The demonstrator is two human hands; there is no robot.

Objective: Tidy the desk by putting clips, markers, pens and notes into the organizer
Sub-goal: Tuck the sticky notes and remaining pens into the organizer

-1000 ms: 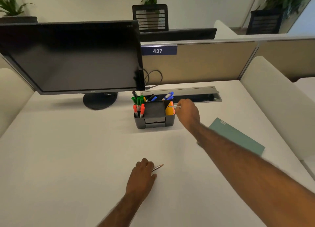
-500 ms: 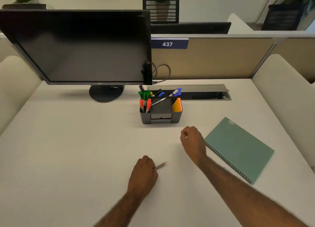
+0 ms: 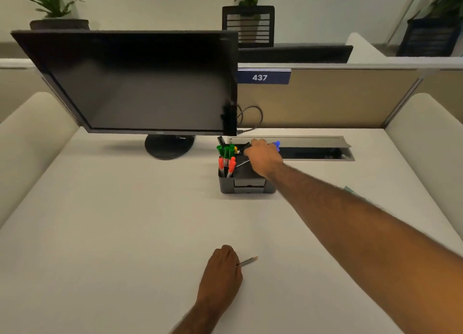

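Note:
The black organizer (image 3: 246,184) stands mid-desk, right of the monitor stand. It holds green markers (image 3: 225,150), red markers (image 3: 226,165), blue markers (image 3: 276,145), a black marker (image 3: 246,147) and a silver pen (image 3: 241,163). My right hand (image 3: 264,157) is over its back compartments with fingers curled down. The black marker's end pokes out beside the fingers, and whether they grip anything is hidden. My left hand (image 3: 221,271) rests on the near desk, closed on a thin pencil (image 3: 248,261) whose tip points right.
A dark monitor (image 3: 140,83) on a round stand (image 3: 169,147) sits at the back left. An open cable tray (image 3: 313,149) runs behind the organizer. A sliver of a teal notebook (image 3: 350,190) shows past my right forearm. Partition walls enclose the desk.
My right hand left a silver pen in the organizer, drew back toward the notebook as a fist, then reached out over the organizer again. My left hand stayed put with the pencil.

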